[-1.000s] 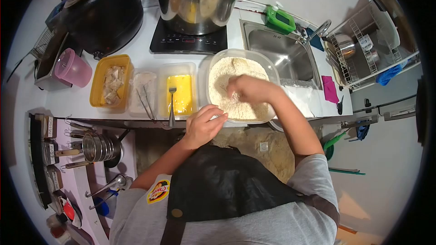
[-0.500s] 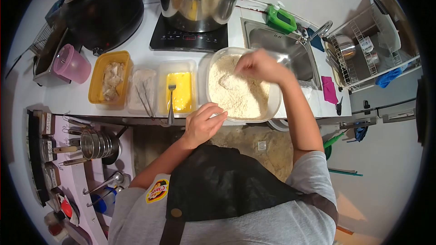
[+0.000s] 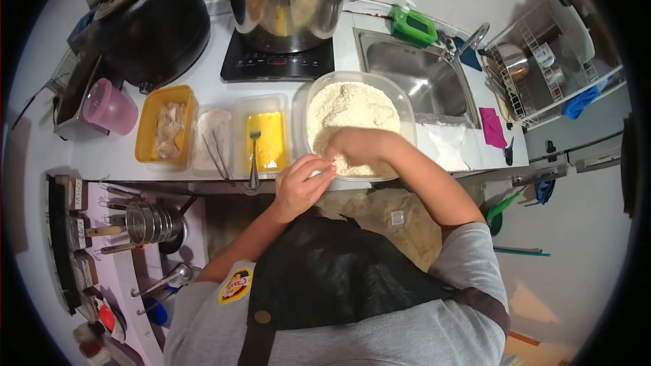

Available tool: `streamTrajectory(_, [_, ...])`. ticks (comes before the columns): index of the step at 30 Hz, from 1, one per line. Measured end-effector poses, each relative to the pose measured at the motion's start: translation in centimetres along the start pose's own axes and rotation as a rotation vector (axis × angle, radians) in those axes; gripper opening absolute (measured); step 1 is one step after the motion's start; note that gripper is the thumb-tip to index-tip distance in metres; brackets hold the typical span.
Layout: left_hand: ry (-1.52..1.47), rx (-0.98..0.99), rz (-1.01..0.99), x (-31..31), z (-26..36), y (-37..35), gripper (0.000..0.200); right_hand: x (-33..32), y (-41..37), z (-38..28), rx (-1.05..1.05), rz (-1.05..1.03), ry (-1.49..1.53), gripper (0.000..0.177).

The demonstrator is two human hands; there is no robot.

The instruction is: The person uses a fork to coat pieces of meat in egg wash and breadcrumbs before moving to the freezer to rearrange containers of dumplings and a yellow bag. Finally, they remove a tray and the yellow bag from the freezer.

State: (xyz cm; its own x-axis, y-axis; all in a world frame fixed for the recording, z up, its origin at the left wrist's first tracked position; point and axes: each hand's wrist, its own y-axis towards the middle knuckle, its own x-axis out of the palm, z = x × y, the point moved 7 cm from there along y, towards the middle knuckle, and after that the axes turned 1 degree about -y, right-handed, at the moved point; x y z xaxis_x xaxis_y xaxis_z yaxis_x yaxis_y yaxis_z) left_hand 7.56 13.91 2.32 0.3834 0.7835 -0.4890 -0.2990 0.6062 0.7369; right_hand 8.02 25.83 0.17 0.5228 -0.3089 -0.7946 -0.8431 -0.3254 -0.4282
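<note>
A large clear tub (image 3: 407,118) of pale crumbs (image 3: 352,105) stands on the counter. My right hand (image 3: 359,147) is low in its near part, fingers down at the crumbs and hidden. At the tub's near left corner, my left hand (image 3: 303,181) grips the rim with thumb and fingers. Just left is a clear container of yellow liquid (image 3: 271,146) with a fork (image 3: 254,156) resting in it. Beyond that are a container of white powder (image 3: 211,125) with metal tongs (image 3: 218,152) and a yellow tub (image 3: 143,132) holding pale pieces (image 3: 169,129).
A steel pot (image 3: 285,10) sits on a black induction cooker (image 3: 278,66) behind the tubs. At the back left are a big black pot (image 3: 152,27) and a pink canister (image 3: 110,106). The sink (image 3: 424,81) and a dish rack (image 3: 542,68) are to the right.
My right hand has come down from above the middle of the tub to its near left part. The crumbs are heaped differently. My left hand stays at the rim; the view has shifted slightly.
</note>
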Motion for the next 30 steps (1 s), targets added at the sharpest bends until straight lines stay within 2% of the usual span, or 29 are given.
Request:
streamTrajectory(1, [0.006,-0.005,0.006,-0.1,-0.1,0.0,0.020,-1.8,-0.5,0.0,-0.078,0.129,0.072,0.030])
streamTrajectory(3, [-0.026,-0.003,-0.008,0.0,-0.2,-0.1,0.020,-4.9,-1.2,1.5,-0.070,0.215,0.089,0.028])
streamTrajectory(5, [-0.019,-0.003,-0.010,0.0,-0.1,-0.1,0.020,-7.3,-1.1,3.7,0.079,0.291,-0.026,0.025])
streamTrajectory(9, [-0.019,-0.008,-0.029,0.1,-0.2,0.0,0.019,-9.7,-1.3,5.6,0.116,0.416,0.028,0.021])
streamTrajectory(11, [-0.008,0.004,-0.023,0.0,-0.2,0.0,0.019,-11.0,-2.0,6.9,0.018,0.663,0.069,0.015])
streamTrajectory(12, [0.000,0.017,-0.021,-0.1,-0.1,0.1,0.018,-11.5,-2.2,6.9,0.016,0.720,0.092,0.012])
streamTrajectory(13, [0.004,0.014,-0.018,-0.1,-0.1,0.1,0.018,-11.7,-2.3,6.9,0.012,0.717,0.091,0.012])
streamTrajectory(15, [-0.006,0.011,-0.018,-0.2,0.0,0.1,0.018,-11.8,-3.0,7.5,0.181,0.714,0.110,0.008])
streamTrajectory(16, [-0.006,0.012,-0.021,-0.2,0.1,0.1,0.018,-12.0,-3.5,6.6,0.182,0.717,0.113,0.008])
streamTrajectory(19, [-0.007,-0.012,-0.031,0.1,0.1,0.0,0.018,-12.2,-4.9,5.9,0.269,0.826,0.123,0.008])
streamTrajectory(21, [-0.009,-0.047,-0.013,0.4,-0.1,-0.5,0.020,-9.7,-4.3,6.1,0.240,0.585,0.164,0.009])
streamTrajectory(22, [-0.019,-0.048,-0.018,0.6,0.1,-0.8,0.020,-9.2,-4.4,5.4,0.171,0.592,0.035,0.011])
streamTrajectory(23, [0.019,-0.075,0.001,0.6,0.3,-1.1,0.022,-8.7,-4.8,5.5,0.182,0.590,0.036,0.011])
streamTrajectory(25, [0.059,-0.101,0.034,0.5,0.6,-1.7,0.025,-10.4,-6.8,4.6,0.206,0.891,0.106,0.009])
streamTrajectory(26, [0.106,-0.082,0.079,0.2,1.0,-2.6,0.028,-11.1,-7.9,4.0,0.287,0.992,0.089,0.008])
streamTrajectory(29, [0.163,-0.009,0.154,0.1,1.4,-5.4,0.034,-10.1,-8.0,4.3,0.285,0.911,0.086,0.007])
streamTrajectory(30, [0.116,-0.013,0.143,0.1,1.2,-6.4,0.035,-8.3,-7.1,6.1,0.278,0.784,0.054,0.006])
